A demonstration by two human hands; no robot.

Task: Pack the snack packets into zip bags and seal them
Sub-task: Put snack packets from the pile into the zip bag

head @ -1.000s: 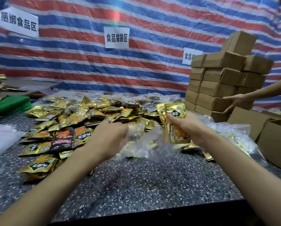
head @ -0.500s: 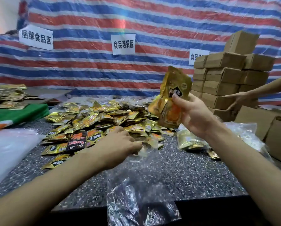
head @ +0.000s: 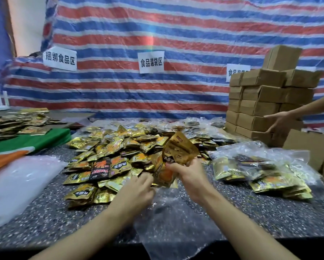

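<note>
The right hand (head: 190,177) keeps its fingers clamped on a fanned bunch of gold foil snack packets (head: 179,152), just in front of the heap of loose gold packets (head: 116,147) on the speckled dark surface (head: 63,212). The left hand (head: 138,192), also in front of the heap, seems to pinch the mouth of a limp clear plastic zip bag (head: 168,228). If that mouth sags shut, the wide bunch may catch on it and spill.

speckled table (head: 251,218), snack packets (head: 120,147), boxes (head: 260,102)
</note>
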